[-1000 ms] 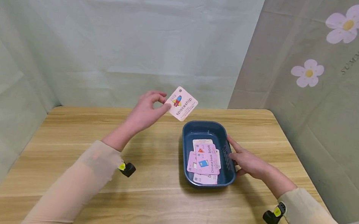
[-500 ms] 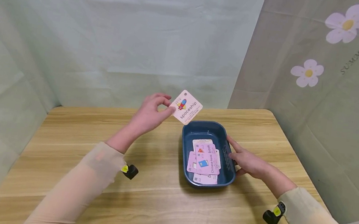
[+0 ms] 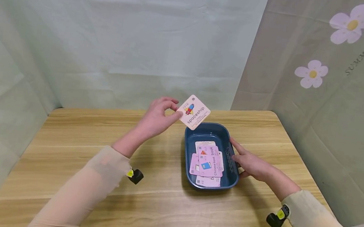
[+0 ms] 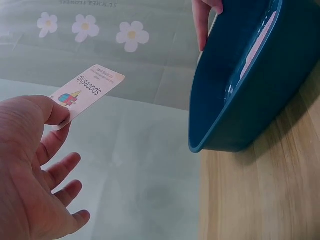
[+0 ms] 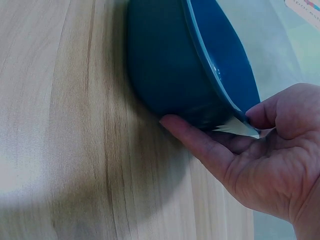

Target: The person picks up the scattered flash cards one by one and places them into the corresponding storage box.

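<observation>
In the head view my left hand (image 3: 161, 116) pinches a pink flashcard (image 3: 194, 112) by its corner between thumb and index finger. The card bears a rocket picture and the word "spaceship", and it is held up just beyond the far left rim of a dark blue box (image 3: 188, 149). Several pink cards (image 3: 209, 164) lie overlapped inside the box; the top one reads "Chinese book". At the box's right side my right hand (image 3: 254, 165) grips the wall, thumb over the rim and fingers against the outside, as the right wrist view shows (image 5: 280, 145).
The box stands on a wooden table (image 3: 154, 210). Pale fabric hangs behind the table and along both sides, printed with flowers (image 3: 311, 74) on the right. A small black camera (image 3: 136, 176) is strapped at the left wrist, and another (image 3: 277, 217) at the right.
My left hand has moved right and slightly down with the spaceship card, bringing it nearer the box's far rim. The right hand and the box have stayed in place.
</observation>
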A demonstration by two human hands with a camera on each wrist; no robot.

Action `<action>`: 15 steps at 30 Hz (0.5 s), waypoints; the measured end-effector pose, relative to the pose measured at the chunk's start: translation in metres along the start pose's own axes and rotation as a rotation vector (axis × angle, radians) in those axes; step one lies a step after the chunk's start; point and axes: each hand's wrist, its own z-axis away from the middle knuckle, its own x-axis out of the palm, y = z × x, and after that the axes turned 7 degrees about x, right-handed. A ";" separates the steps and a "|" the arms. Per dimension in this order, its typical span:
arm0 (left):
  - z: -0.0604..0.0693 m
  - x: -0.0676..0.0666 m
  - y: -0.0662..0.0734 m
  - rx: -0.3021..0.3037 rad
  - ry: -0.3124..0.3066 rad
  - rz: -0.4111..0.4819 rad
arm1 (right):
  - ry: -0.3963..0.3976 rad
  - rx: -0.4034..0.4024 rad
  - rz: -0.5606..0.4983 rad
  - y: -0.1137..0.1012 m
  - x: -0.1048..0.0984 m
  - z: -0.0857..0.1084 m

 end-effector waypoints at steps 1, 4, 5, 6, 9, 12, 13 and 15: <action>0.000 0.001 0.000 0.000 -0.002 -0.002 | -0.003 -0.002 0.000 0.000 0.000 0.000; 0.000 0.005 0.000 0.004 -0.008 -0.001 | -0.009 -0.007 -0.003 -0.001 0.000 0.001; 0.000 0.007 0.001 0.006 -0.011 -0.003 | -0.008 -0.007 -0.004 -0.001 0.000 0.001; 0.000 0.008 0.001 0.008 -0.014 -0.001 | -0.006 -0.007 -0.004 -0.001 0.000 0.001; 0.000 0.012 0.002 0.008 -0.019 0.000 | -0.005 -0.011 0.003 0.000 0.000 0.001; 0.000 0.015 0.003 0.009 -0.023 -0.003 | 0.003 -0.007 0.008 0.001 0.000 0.000; 0.000 0.016 0.003 0.008 -0.023 -0.006 | 0.003 -0.008 0.014 0.001 -0.001 0.000; -0.001 0.017 0.003 0.010 -0.024 -0.008 | 0.009 -0.005 0.015 0.001 -0.001 -0.001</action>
